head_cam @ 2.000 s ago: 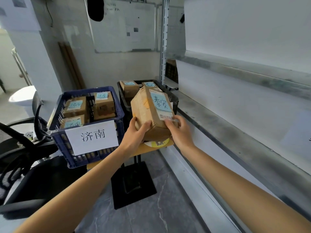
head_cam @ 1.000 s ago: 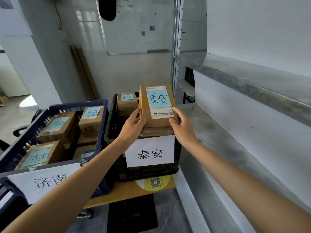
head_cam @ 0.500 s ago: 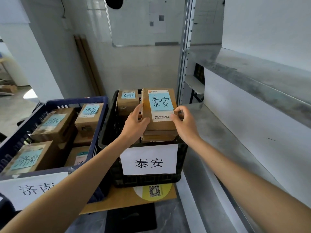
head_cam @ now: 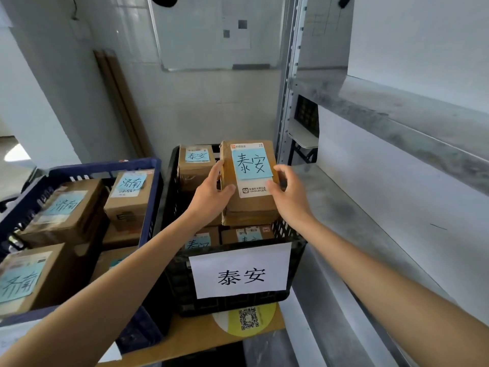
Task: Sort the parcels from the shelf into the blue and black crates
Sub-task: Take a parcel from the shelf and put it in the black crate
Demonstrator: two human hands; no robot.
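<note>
We grasp the brown parcel (head_cam: 250,207) from both sides: our left hand (head_cam: 211,197) lays its thumb across the top face, and our right hand (head_cam: 289,197) curls round the right edge. The parcel sits on the lower parcels (head_cam: 247,234) inside the black crate (head_cam: 238,304), beside the blue crate (head_cam: 105,165)

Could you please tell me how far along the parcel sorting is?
Done: the blue crate holds several 济南 parcels, the black crate several 泰安 parcels. In hand: the left hand and right hand grip another 泰安 box atop the black crate's stack. Left: letting go; the visible shelf shows no parcels, though part is out of view.
</note>
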